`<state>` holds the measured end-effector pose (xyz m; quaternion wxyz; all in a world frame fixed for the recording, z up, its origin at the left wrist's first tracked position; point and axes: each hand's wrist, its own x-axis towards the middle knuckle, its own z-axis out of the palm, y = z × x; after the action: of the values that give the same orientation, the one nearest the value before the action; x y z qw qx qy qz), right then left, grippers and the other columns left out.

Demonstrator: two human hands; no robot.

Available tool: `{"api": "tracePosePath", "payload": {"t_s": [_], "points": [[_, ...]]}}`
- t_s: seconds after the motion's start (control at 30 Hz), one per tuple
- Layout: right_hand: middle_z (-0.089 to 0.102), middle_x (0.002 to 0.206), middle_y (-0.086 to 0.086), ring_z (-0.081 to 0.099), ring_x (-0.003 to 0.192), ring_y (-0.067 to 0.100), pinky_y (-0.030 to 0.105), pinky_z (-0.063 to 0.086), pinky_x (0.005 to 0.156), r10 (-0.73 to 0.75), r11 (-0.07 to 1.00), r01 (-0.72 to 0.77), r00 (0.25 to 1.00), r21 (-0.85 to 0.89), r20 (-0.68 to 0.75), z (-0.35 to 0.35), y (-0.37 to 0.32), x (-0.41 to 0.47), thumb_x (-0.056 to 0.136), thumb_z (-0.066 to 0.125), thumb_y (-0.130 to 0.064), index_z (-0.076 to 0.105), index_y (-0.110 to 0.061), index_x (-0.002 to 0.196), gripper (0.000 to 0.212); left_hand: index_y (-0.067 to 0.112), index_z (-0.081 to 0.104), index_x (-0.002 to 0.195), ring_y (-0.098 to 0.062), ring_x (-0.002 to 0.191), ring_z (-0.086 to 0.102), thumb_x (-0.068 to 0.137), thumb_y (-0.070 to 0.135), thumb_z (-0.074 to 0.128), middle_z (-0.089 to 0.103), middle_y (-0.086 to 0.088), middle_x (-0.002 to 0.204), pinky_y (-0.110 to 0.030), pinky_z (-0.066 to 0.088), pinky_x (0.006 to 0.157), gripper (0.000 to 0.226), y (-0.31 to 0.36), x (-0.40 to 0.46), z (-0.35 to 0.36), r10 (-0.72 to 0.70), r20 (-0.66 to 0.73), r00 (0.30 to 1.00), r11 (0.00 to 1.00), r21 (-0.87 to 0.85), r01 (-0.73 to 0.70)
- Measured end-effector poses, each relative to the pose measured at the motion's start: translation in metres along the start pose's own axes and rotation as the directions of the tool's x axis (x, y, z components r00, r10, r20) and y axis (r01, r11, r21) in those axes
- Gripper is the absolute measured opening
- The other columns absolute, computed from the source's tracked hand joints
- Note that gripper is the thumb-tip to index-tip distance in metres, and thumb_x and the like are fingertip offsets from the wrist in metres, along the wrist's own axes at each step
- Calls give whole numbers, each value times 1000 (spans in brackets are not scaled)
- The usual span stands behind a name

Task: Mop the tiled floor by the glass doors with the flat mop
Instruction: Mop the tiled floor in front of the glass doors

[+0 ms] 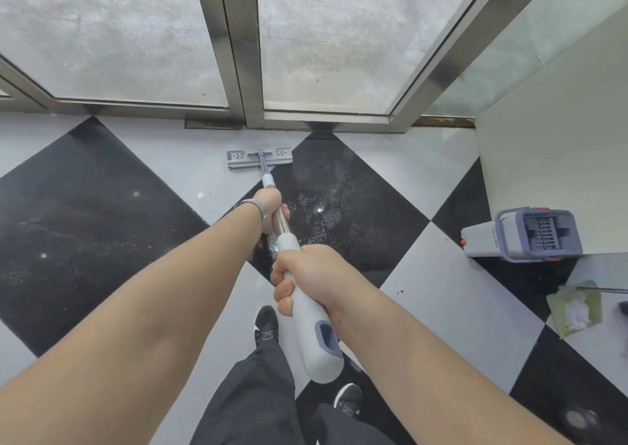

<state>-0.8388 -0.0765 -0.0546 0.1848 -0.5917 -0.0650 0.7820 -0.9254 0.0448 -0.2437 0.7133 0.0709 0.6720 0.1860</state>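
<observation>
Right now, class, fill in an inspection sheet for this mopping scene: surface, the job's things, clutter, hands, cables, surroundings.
Surface: black and white tiled floor; wet streaks on the black tile in front of the person.
Job's things: flat mop with its head flat on the floor, near the glass doors; mop bucket stands to the right by the wall.
Clutter: dustpan with white debris at the right; small specks on the tiles.
Hands: left hand holds the metal pole; right hand holds the white grip higher up.
Cables: nothing seen.
Surroundings: metal door frames, concrete outside, white wall on the right.
</observation>
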Motion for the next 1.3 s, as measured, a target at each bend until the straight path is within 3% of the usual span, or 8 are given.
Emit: {"api": "tracePosePath", "payload": {"t_s": [0.17,0.6,0.7,1.03,1.3], "points": [[39,71,8,38,36,9,15,32,38,-10,1000,10,1000,19,-4,19,-18,22,86,39,7,38,-10,98,21,14,40,106,-12,44,38,102,19,32,39,-2,63,-14,38,37,11,29,14,-12,19,7,1000,999,36,-19],[41,66,8,37,35,8,14,30,36,-33,998,36,998,49,-61,20,-32,29,86,40,7,43,-8,87,16,15,37,107,-11,48,38,102,21,31,39,-2,68,-13,38,36,10,43,27,-8,33,30,999,999,37,-34],[41,66,8,37,35,8,14,30,36,-26,998,30,997,56,-72,13,-24,23,86,40,8,44,-8,88,16,13,37,100,-11,49,37,103,17,29,38,-2,67,-12,38,34,10,34,20,0,33,27,999,998,57,-34],[43,66,8,38,35,9,14,31,35,20,987,-11,998,159,-56,1,28,-10,88,41,7,45,-6,81,15,13,40,110,-10,49,40,103,17,33,41,-2,69,-13,39,33,10,-19,-12,7,-16,-9,1000,990,140,17],[38,65,5,37,31,7,12,31,33,65,973,-69,998,219,24,3,67,-51,93,39,7,41,-10,86,18,14,40,96,-10,39,38,104,32,31,40,-2,63,-12,38,35,22,-71,-52,-11,-26,9,1000,996,90,25]]}}
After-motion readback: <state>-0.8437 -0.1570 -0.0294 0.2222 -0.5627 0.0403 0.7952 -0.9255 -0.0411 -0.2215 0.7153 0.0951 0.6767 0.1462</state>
